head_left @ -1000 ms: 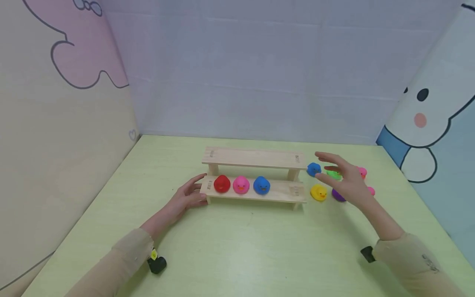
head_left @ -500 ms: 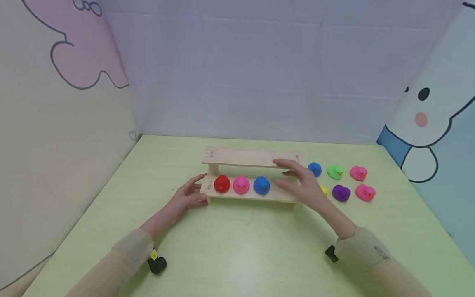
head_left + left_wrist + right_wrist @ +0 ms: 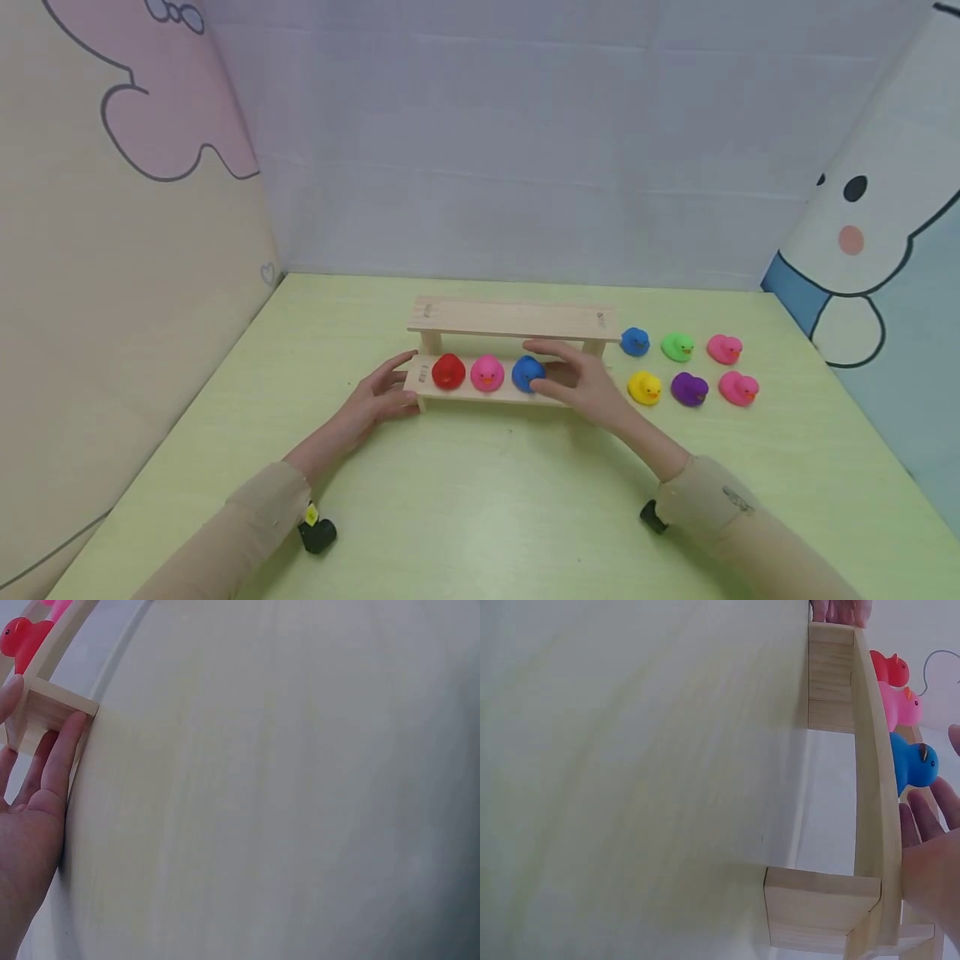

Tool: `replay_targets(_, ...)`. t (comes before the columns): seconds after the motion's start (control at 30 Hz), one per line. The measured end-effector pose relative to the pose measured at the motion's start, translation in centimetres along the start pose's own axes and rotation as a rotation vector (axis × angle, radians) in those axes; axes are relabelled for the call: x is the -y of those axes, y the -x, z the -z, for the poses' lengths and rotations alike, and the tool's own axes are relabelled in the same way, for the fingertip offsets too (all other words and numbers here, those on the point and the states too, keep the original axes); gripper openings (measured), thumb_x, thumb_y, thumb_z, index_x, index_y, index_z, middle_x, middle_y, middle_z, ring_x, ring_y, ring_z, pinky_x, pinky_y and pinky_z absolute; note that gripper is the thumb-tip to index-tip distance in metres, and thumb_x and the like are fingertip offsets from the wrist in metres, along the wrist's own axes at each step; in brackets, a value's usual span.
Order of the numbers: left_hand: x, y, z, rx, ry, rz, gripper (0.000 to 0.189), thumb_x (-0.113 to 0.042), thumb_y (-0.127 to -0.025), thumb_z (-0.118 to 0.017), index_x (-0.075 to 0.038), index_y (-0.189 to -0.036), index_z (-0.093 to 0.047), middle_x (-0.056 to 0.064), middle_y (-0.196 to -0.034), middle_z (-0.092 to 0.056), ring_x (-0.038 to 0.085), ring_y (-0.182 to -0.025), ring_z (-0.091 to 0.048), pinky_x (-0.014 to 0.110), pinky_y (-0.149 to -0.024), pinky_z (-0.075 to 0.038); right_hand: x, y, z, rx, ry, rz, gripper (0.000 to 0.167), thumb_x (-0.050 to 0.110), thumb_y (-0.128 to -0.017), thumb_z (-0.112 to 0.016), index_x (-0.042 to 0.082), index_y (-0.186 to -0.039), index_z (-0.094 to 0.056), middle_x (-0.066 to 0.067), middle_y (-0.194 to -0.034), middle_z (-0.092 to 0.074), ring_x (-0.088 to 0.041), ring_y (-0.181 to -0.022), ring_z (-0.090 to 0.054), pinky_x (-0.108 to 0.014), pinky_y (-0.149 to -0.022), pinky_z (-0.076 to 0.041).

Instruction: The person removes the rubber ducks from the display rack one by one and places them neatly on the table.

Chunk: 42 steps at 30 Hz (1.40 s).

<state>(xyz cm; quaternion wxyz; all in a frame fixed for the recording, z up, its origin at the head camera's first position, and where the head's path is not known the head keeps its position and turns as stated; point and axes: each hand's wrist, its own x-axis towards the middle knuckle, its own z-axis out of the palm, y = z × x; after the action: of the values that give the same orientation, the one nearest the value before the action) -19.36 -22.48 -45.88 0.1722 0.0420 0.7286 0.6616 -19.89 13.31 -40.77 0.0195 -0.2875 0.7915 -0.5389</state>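
Observation:
A two-tier wooden rack stands mid-table, its lower shelf bearing a red duck, a pink duck and a blue duck in a row. At the rack's left end, my left hand holds the lower shelf's edge between thumb and fingers; the left wrist view shows this hand against the end leg. My right hand surrounds the shelved blue duck from the right, thumb in front and fingers behind. In the right wrist view, its fingers are spread close to that duck; contact is unclear.
Right of the rack, several ducks sit in two rows on the table: blue, green and pink behind, yellow, purple and pink in front. A pale cloth wall closes off the back.
My right hand has moved left from above the loose ducks to the blue duck on the lower shelf. My left hand and the rack have stayed put.

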Motion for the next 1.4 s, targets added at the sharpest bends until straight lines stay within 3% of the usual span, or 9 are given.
replay_targets(0.17, 0.16, -0.18, -0.14, 0.006, 0.011, 0.0, 0.069, -0.024, -0.095, -0.065, -0.032, -0.154, -0.031, 0.015, -0.15, -0.042, 0.026, -0.129, -0.055, 0.033, -0.097, -0.057, -0.68, 0.1, 0.2, 0.014, -0.01, -0.02, 0.05, 0.01, -0.09, -0.071, 0.003, -0.137, -0.056, -0.011, -0.143, -0.056, -0.033, -0.127, -0.058, -0.038, -0.108, -0.049)
replay_targets(0.53, 0.17, -0.1, 0.33, -0.003, -0.001, -0.022, 0.069, -0.021, -0.096, -0.063, -0.03, -0.155, -0.028, 0.018, -0.151, -0.04, 0.023, -0.125, -0.058, 0.034, -0.097, -0.057, -0.8, -0.77, 0.11, 0.05, 0.11, -0.048, 0.046, 0.02, -0.088, -0.074, 0.016, -0.132, -0.062, -0.003, -0.137, -0.061, -0.022, -0.129, -0.054, -0.047, -0.115, -0.042)
replay_targets(0.8, 0.09, -0.18, 0.28, 0.005, 0.001, -0.017, 0.069, -0.021, -0.096, -0.063, -0.031, -0.155, -0.028, 0.017, -0.151, -0.04, 0.022, -0.124, -0.058, 0.032, -0.096, -0.057, -1.06, -0.67, 0.08, 0.044, 0.052, -0.066, 0.044, 0.017, -0.09, -0.072, 0.011, -0.132, -0.062, -0.007, -0.135, -0.062, -0.025, -0.125, -0.059, -0.044, -0.111, -0.046)
replay_targets(1.4, -0.05, -0.37, 0.13, -0.022, 0.002, 0.011, 0.07, -0.023, -0.096, -0.064, -0.03, -0.156, -0.028, 0.018, -0.152, -0.04, 0.021, -0.125, -0.057, 0.029, -0.095, -0.057, -1.11, -0.62, 0.27, 0.06, -0.009, -0.089, 0.043, 0.014, -0.089, -0.073, 0.012, -0.131, -0.061, -0.009, -0.136, -0.061, -0.027, -0.13, -0.057, -0.037, -0.113, -0.044)
